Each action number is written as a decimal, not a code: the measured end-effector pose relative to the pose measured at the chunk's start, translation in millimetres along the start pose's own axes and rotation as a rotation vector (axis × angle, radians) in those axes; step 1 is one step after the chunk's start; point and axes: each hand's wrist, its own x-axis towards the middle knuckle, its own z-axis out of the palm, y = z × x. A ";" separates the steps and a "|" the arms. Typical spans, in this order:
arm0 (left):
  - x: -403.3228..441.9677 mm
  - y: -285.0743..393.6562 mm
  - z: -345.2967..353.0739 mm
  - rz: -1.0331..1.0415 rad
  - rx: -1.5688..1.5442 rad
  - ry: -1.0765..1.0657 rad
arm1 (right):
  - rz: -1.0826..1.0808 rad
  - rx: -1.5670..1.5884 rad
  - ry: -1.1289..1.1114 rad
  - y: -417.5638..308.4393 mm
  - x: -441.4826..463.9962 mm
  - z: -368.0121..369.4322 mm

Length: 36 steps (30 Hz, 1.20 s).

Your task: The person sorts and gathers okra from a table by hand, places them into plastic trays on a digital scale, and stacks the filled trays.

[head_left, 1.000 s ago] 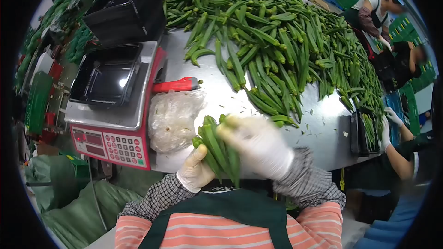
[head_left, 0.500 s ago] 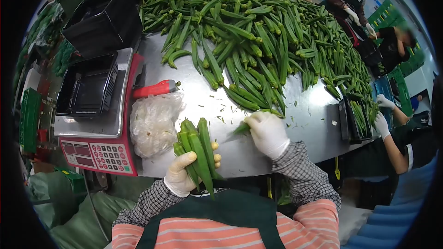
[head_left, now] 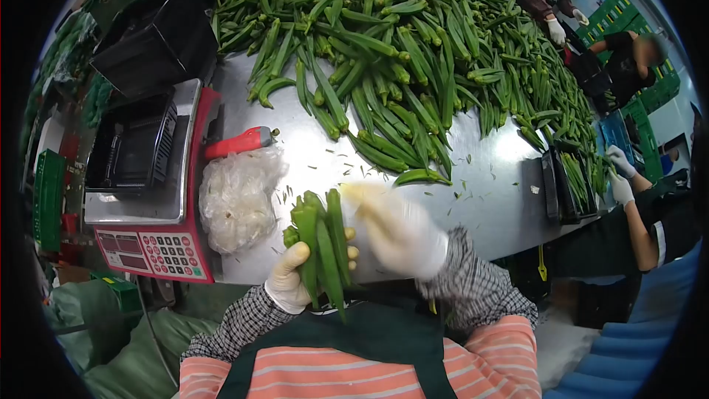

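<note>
My left hand (head_left: 288,275), in a white glove, is closed around a small bunch of okra (head_left: 322,247), its pods roughly upright above the table's near edge. My right hand (head_left: 402,229), gloved too, is smeared by motion just right of the bunch. Whether its fingers hold a pod cannot be made out. Beyond both hands spreads a large heap of loose okra (head_left: 413,59). One pod (head_left: 422,176) lies at the heap's near edge.
On the left, a black plastic tray (head_left: 133,144) sits on a red scale (head_left: 155,251). A crumpled clear plastic bag (head_left: 240,199) and a red-handled tool (head_left: 240,142) lie beside it. Stacked black trays (head_left: 155,37) stand behind. Co-workers' gloved hands (head_left: 622,188) work at the right.
My right hand has moved left toward the bunch, away from the heap's near edge. A pod showed at its fingers earlier. The left hand keeps its hold, with the bunch slightly shifted.
</note>
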 end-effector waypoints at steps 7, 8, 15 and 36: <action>3.5 -2.0 -1.8 -0.037 0.045 0.007 | 0.345 -0.923 -0.242 88.2 5.5 -6.7; 2.3 -2.3 -1.7 -0.036 0.042 0.018 | 0.329 -0.721 -0.121 85.0 2.3 -14.9; 13.5 5.3 2.8 -0.039 0.012 0.031 | 0.588 -0.626 -0.245 -23.6 -94.5 -171.0; 25.9 4.8 17.6 -0.088 0.117 0.025 | 0.731 -0.694 0.067 -37.9 -124.2 -218.3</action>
